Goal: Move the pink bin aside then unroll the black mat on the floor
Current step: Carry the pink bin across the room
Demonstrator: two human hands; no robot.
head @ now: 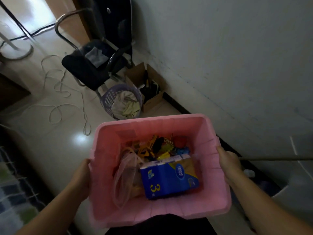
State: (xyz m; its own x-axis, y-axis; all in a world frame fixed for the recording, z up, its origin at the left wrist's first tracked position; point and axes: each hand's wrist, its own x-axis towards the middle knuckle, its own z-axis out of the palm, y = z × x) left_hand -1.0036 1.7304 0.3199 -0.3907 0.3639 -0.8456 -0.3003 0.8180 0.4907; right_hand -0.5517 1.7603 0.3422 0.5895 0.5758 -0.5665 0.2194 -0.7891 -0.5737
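left hand gripping, arm extended | right hand gripping, arm extended

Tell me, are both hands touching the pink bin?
Touching. The head view shows the left hand pressed flat against the pink bin's left wall and the right hand gripping its right rim, with no gap at either side.

Blue package inside pink bin, toward bin's near right corner: large yellow digit "3" on blue face, printed sideways; round blue-white logo on upper part of same package, characters too blurred to read; small white emblem at package's left edge, illegible; fine print under digit unreadable; no other legible text on anything around bin.
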